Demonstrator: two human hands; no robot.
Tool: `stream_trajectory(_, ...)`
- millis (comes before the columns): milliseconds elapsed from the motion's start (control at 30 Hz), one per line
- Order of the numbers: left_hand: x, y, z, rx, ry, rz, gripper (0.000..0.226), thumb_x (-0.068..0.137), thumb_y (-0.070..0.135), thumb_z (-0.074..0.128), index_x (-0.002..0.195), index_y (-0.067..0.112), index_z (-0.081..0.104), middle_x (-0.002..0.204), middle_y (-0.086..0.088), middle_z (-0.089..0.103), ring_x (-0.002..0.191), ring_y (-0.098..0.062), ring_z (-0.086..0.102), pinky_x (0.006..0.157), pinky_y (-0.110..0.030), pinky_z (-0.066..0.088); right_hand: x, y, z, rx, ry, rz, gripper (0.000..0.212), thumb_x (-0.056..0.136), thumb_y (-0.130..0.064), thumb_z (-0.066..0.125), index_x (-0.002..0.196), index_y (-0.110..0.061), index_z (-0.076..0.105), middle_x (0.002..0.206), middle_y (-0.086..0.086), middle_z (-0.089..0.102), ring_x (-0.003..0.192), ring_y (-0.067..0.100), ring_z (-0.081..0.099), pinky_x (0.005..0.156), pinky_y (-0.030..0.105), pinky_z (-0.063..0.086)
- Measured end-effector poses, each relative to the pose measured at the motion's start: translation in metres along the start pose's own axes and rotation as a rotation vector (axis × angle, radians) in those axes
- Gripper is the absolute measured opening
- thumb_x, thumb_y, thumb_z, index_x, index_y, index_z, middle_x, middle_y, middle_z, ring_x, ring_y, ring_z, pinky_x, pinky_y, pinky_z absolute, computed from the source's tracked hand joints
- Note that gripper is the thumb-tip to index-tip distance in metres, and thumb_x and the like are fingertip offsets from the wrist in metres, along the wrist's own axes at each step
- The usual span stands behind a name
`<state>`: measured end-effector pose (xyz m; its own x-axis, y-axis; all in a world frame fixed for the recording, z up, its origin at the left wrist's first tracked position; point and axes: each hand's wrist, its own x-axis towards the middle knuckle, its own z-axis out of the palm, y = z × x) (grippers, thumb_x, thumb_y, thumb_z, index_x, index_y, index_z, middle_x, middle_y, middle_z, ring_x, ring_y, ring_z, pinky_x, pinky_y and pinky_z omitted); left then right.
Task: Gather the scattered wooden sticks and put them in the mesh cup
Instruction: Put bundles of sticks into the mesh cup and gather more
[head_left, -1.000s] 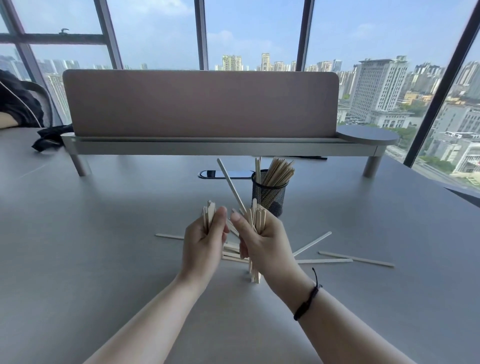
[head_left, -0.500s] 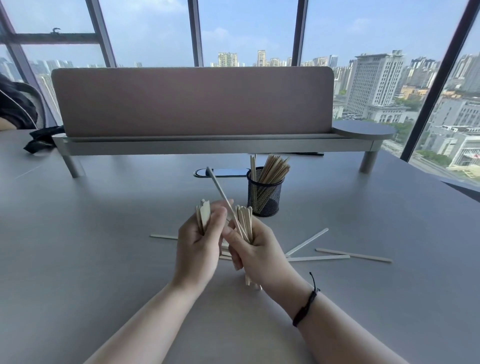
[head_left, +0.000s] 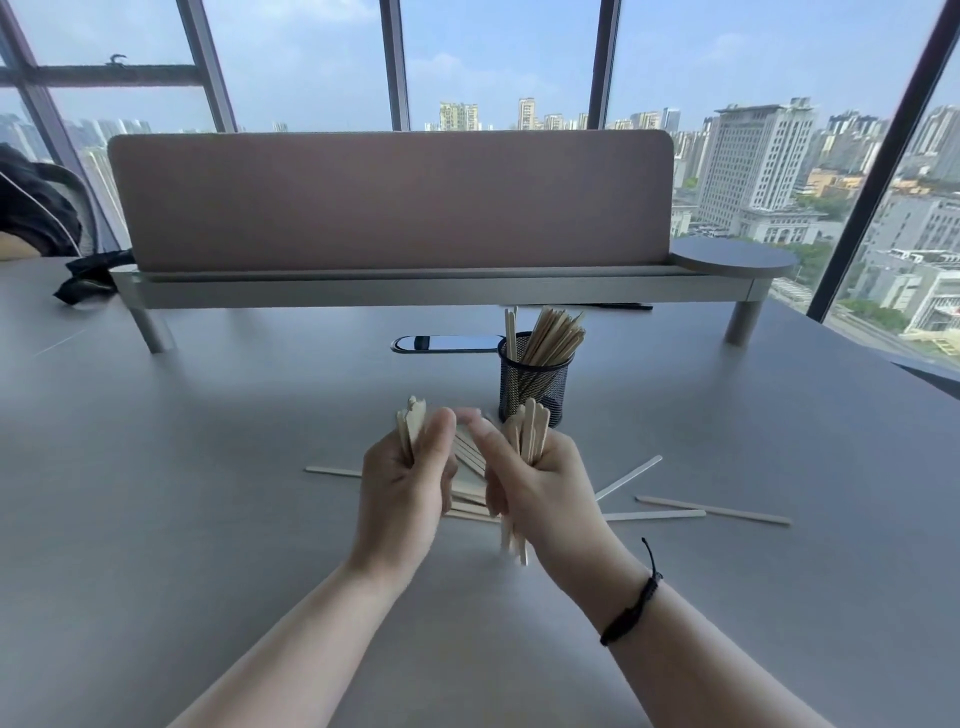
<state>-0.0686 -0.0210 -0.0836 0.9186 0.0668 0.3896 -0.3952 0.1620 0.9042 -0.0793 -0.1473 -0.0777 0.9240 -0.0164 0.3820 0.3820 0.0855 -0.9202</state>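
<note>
Fingers of my left hand (head_left: 402, 486) are clutching one bunch of wooden sticks (head_left: 411, 423), and my right hand (head_left: 540, 480) is gripping another, just before the mesh cup (head_left: 532, 382). Both bunches are splaying unevenly, so I am risking one slipping out to join the loose sticks (head_left: 711, 509) on the table (head_left: 208, 493), or snagging the crowded cup.

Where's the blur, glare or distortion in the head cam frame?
Head view: motion blur on both hands, worst at the left hand fingertips and the lower ends of the sticks in the right hand; mesh cup and loose sticks on the table stay sharp. Wide-angle bending on the window frames. Bright backlight from the windows, no harsh glare on the table.
</note>
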Motion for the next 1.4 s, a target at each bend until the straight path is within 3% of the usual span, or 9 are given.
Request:
stream_trajectory(67,0.001,-0.002,0.000,-0.026,0.022,-0.055,0.036,0.088,0.046,0.064,0.071,0.015,0.071,0.051,-0.002,0.032,0.039,-0.015,0.027,0.044,-0.027,0.020,0.000,-0.002,-0.001,-0.010,-0.007,0.014,0.036,0.093,-0.030,0.068,0.070,-0.003,0.070,0.051,0.022,0.038,0.049,0.025,0.039,0.050,0.036,0.037)
stream_trajectory(133,0.001,-0.003,0.001,-0.015,0.032,-0.071,0.043,0.086,0.046,0.072,0.063,0.011,0.065,0.048,-0.002,0.034,0.039,-0.016,0.029,0.045,-0.029,0.024,-0.002,0.000,-0.001,-0.019,-0.013,0.029,0.054,0.090,-0.030,0.071,0.058,0.005,0.046,0.050,0.028,0.036,0.047,0.025,0.038,0.050,0.038,0.036)
stream_trajectory(400,-0.001,-0.001,0.005,-0.029,0.064,-0.153,0.051,0.085,0.043,0.065,0.055,0.016,0.033,0.046,0.000,0.026,0.039,-0.013,0.021,0.042,-0.020,0.021,0.005,-0.003,-0.001,0.031,0.032,0.223,0.059,0.089,-0.035,0.069,0.047,-0.017,0.031,0.042,0.004,0.027,0.038,0.017,0.023,0.042,0.023,0.024)
stream_trajectory(567,-0.002,-0.013,0.006,-0.004,-0.014,-0.218,0.066,0.098,0.035,0.057,0.038,0.025,0.030,0.039,0.004,0.022,0.034,-0.012,0.018,0.044,-0.018,0.018,0.060,-0.041,-0.009,0.067,0.066,0.126,0.063,0.095,-0.024,0.062,0.041,-0.024,0.029,0.038,-0.002,0.025,0.037,0.013,0.017,0.043,0.021,0.021)
stream_trajectory(733,0.002,-0.021,0.009,-0.033,-0.050,-0.256,0.060,0.087,0.044,0.058,0.041,0.026,0.025,0.043,0.003,0.017,0.037,-0.012,0.013,0.045,-0.020,0.013,0.140,-0.063,-0.026,0.114,0.283,0.012,0.055,0.093,-0.035,0.063,0.050,-0.025,0.030,0.046,0.000,0.026,0.040,0.015,0.022,0.044,0.022,0.025)
stream_trajectory(867,0.010,-0.026,0.011,-0.078,-0.049,-0.262,0.061,0.088,0.044,0.061,0.043,0.026,0.025,0.044,0.003,0.016,0.040,-0.011,0.012,0.045,-0.020,0.011,0.179,-0.042,-0.034,-0.080,0.323,0.049,0.047,0.093,-0.042,0.063,0.061,-0.021,0.035,0.053,0.003,0.035,0.045,0.016,0.034,0.048,0.027,0.037)
stream_trajectory(1100,0.017,-0.031,0.009,-0.083,-0.061,-0.244,0.062,0.093,0.041,0.063,0.047,0.028,0.024,0.048,0.003,0.013,0.043,-0.012,0.010,0.045,-0.021,0.012,0.192,-0.010,-0.032,-0.297,0.293,0.067,0.014,0.092,-0.017,0.066,0.080,-0.015,0.059,0.064,0.002,0.065,0.061,0.019,0.061,0.064,0.037,0.055)
stream_trajectory(1267,0.018,-0.031,0.007,-0.049,-0.060,-0.240,0.061,0.091,0.043,0.060,0.046,0.027,0.023,0.047,0.003,0.013,0.044,-0.013,0.010,0.047,-0.027,0.009,0.179,-0.001,-0.036,-0.803,0.153,-0.102,0.017,0.091,-0.016,0.056,0.083,-0.016,0.070,0.081,-0.001,0.072,0.075,0.021,0.064,0.068,0.029,0.050)
stream_trajectory(1400,0.018,-0.030,0.007,-0.009,-0.050,-0.232,0.063,0.091,0.046,0.059,0.043,0.026,0.023,0.045,0.003,0.015,0.043,-0.014,0.013,0.046,-0.026,0.012,0.155,0.010,-0.043,-1.147,-0.031,-0.286,0.023,0.092,-0.007,0.045,0.077,-0.006,0.062,0.074,0.007,0.065,0.072,0.029,0.058,0.063,0.039,0.046)
